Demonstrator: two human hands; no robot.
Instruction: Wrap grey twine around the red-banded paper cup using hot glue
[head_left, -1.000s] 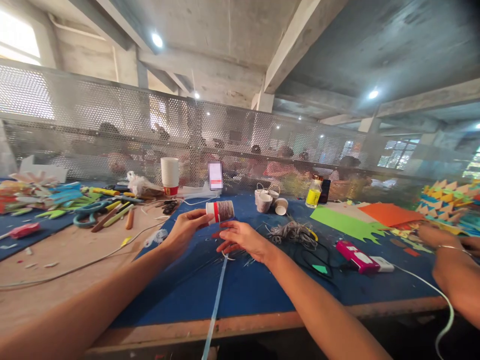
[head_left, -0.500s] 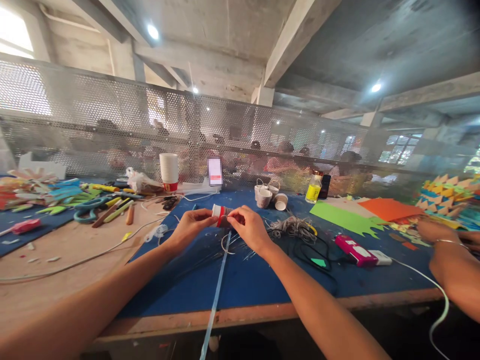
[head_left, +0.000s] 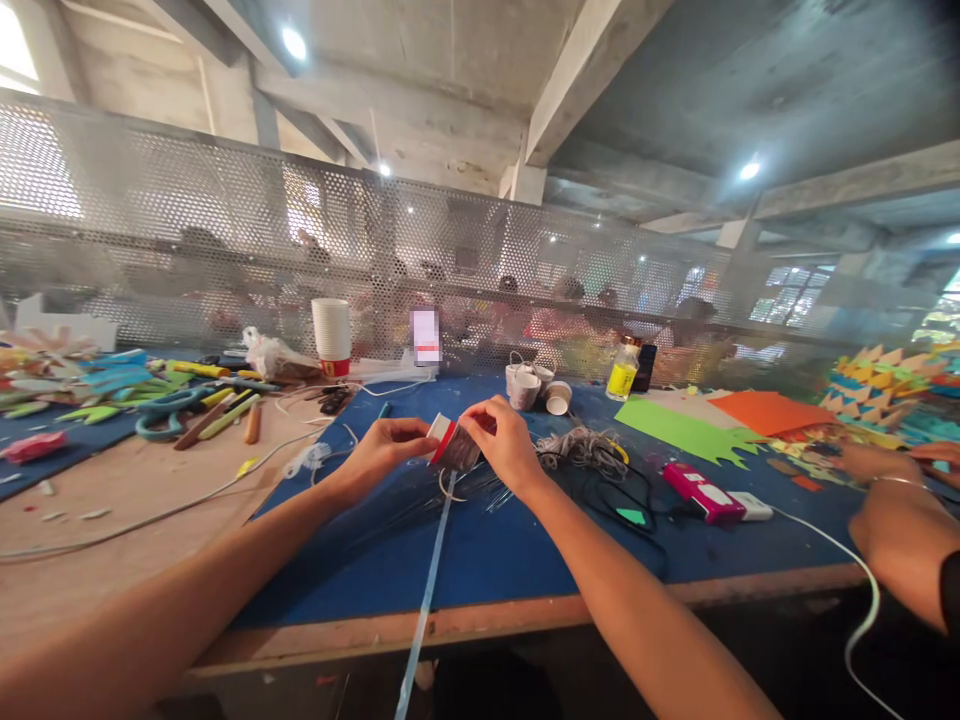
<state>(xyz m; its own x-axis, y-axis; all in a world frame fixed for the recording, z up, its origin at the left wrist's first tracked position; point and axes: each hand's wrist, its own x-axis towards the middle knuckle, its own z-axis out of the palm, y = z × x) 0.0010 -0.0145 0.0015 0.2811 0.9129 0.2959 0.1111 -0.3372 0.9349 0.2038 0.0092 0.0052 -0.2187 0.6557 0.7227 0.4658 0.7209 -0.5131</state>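
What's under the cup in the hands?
Below the red-banded cup in this view, a pale strip runs down across the blue table covering and past its near edge. Whatever the cup itself blocks can't be seen.

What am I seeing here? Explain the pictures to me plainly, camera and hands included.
No machine here: these are a person's two bare hands, seen by one head-worn camera looking forward and down. The left hand holds a tilted red-banded cup; the right hand has its fingertips at the grey end, their exact hold unclear. On the blue surface lie tangled grey cord, a green sheet and small cups. A cup stack stands farther back, left. Another person's hand is at right.
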